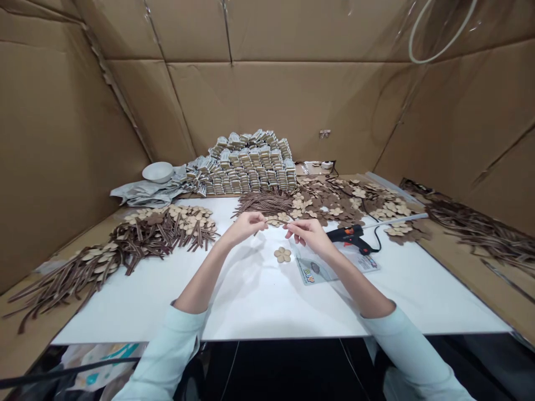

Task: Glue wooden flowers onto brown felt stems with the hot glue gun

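Note:
My left hand (247,227) is raised over the middle of the white board, its fingertips pinched on a thin brown strip. Facing it, my right hand (308,233) pinches a thin brown strip (288,222) too. Whether both hold one strip is hard to tell against the clutter behind. Just below my hands a single tan flower-shaped piece (282,255) lies flat on the board. A black and orange glue gun (350,234) rests beside my right hand, on a clear DIY-printed package (307,272).
Brown strips with tan flowers attached (144,239) are heaped at left. Behind my hands lie loose strips (264,203) and many flower pieces (334,200). Stacked wrapped bundles (251,167) stand at the back, near a white bowl (157,172). More strips (480,225) lie far right. Cardboard walls (326,94) surround the table.

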The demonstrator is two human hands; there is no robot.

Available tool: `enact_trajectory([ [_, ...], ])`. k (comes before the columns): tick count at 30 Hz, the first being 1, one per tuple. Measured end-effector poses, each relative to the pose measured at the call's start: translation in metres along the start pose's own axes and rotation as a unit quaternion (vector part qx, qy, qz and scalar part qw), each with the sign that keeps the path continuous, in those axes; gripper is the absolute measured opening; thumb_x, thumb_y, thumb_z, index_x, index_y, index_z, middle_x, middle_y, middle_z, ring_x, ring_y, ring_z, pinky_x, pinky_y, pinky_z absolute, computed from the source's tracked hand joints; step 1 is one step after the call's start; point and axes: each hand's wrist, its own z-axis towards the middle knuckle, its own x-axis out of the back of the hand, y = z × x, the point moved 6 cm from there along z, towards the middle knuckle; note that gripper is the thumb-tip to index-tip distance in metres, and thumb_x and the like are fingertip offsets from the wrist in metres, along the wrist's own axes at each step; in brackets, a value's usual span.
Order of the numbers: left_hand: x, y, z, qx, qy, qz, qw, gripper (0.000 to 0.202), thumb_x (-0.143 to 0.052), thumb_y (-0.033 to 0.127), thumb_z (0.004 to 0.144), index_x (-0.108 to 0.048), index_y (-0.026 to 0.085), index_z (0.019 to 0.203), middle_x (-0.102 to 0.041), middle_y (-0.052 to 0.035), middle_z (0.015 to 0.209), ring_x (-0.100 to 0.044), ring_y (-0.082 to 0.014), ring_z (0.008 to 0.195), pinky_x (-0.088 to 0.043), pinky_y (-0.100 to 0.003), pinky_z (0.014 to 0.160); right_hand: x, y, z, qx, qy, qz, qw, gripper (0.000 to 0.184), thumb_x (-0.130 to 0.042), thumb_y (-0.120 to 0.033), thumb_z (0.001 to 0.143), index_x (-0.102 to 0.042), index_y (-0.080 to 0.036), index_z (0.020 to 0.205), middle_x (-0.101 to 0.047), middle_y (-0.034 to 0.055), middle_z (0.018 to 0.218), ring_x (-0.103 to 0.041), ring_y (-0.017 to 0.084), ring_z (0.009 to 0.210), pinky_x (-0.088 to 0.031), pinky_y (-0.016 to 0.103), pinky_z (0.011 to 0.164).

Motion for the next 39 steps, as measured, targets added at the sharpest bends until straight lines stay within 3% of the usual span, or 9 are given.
enact_trajectory([
  [4,-0.007,0.026,-0.008,-0.131,0.066,0.139,0.980,0.024,-0.054,0.023,0.065,-0.061,0.016,0.087,-0.062,-0.0068,0.098,-0.054,-0.0202,0.094,-0.039,-0.033,0.084,-0.004,0.000,0.000,-0.012,-0.022,0.013,1.000,0.027,-0.057,-0.037,0.064,-0.065,-0.011,0.067,-0.061,0.0038,0.058,-0.040,0.007,0.043,-0.027,0.021,0.039],
  [8,-0.023,0.035,-0.012,-0.177,0.030,0.201,0.963,0.019,-0.049,0.025,0.075,-0.066,0.019,0.081,-0.067,-0.0044,0.085,-0.058,-0.0177,0.082,-0.041,-0.030,0.079,-0.002,0.001,0.000,0.013,-0.006,-0.027,1.000,0.027,-0.057,-0.036,0.066,-0.064,-0.012,0.058,-0.056,0.0010,0.050,-0.037,0.006,0.041,-0.027,0.022,0.042],
  [13,-0.025,0.026,-0.009,-0.113,0.040,0.173,0.978,0.019,-0.051,0.022,0.075,-0.069,0.018,0.079,-0.069,-0.0032,0.082,-0.059,-0.0155,0.074,-0.043,-0.024,0.067,0.004,0.003,-0.001,0.015,0.047,-0.045,0.998,0.022,-0.062,-0.034,0.062,-0.069,-0.013,0.064,-0.061,0.0020,0.055,-0.043,0.009,0.048,-0.030,0.022,0.046],
  [18,-0.030,0.012,-0.005,-0.013,-0.012,0.010,1.000,0.016,-0.058,0.025,0.069,-0.069,0.013,0.072,-0.066,-0.0033,0.067,-0.055,-0.0131,0.059,-0.041,-0.022,0.054,0.008,-0.002,-0.001,0.008,0.082,0.029,0.996,0.023,-0.066,-0.034,0.058,-0.067,-0.013,0.067,-0.061,0.0019,0.056,-0.043,0.008,0.046,-0.031,0.021,0.044],
  [24,-0.041,0.005,-0.009,0.069,-0.071,-0.205,0.974,0.027,-0.071,0.019,0.054,-0.067,0.012,0.080,-0.066,-0.0031,0.068,-0.060,-0.0125,0.062,-0.045,-0.022,0.057,0.010,0.002,-0.001,-0.001,0.098,0.046,0.994,0.023,-0.062,-0.035,0.062,-0.060,-0.012,0.061,-0.056,0.0004,0.051,-0.039,0.005,0.041,-0.027,0.020,0.038],
  [26,-0.041,0.005,-0.010,0.074,-0.065,-0.238,0.966,0.033,-0.073,0.019,0.052,-0.066,0.013,0.084,-0.066,-0.0025,0.066,-0.062,-0.0138,0.063,-0.046,-0.023,0.058,0.009,0.005,-0.001,-0.019,0.103,0.062,0.993,0.021,-0.064,-0.032,0.059,-0.059,-0.013,0.066,-0.056,-0.0011,0.050,-0.040,0.006,0.040,-0.027,0.020,0.036],
  [31,-0.038,0.005,-0.008,0.051,-0.041,-0.260,0.963,0.033,-0.076,0.022,0.050,-0.065,0.012,0.079,-0.066,-0.0024,0.065,-0.063,-0.0150,0.063,-0.050,-0.028,0.065,0.004,0.004,-0.002,-0.045,0.089,0.129,0.987,0.038,-0.068,-0.025,0.053,-0.052,-0.018,0.087,-0.054,-0.0079,0.044,-0.038,0.005,0.032,-0.027,0.018,0.033],
  [36,-0.034,-0.001,-0.006,0.045,-0.011,-0.253,0.966,0.032,-0.076,0.026,0.051,-0.069,0.011,0.078,-0.068,-0.0051,0.077,-0.063,-0.0167,0.071,-0.050,-0.033,0.077,-0.004,0.010,-0.003,-0.091,0.018,0.113,0.989,0.019,-0.067,-0.025,0.055,-0.059,-0.013,0.067,-0.061,0.0002,0.054,-0.049,0.007,0.040,-0.036,0.018,0.037],
  [39,-0.032,-0.004,-0.006,0.057,0.012,-0.257,0.965,0.033,-0.077,0.028,0.050,-0.070,0.010,0.078,-0.069,-0.0060,0.078,-0.063,-0.0177,0.072,-0.049,-0.036,0.082,-0.004,0.017,-0.002,-0.113,0.011,0.084,0.990,0.021,-0.069,-0.020,0.052,-0.063,-0.012,0.070,-0.064,0.0023,0.061,-0.054,0.009,0.048,-0.039,0.018,0.040],
])
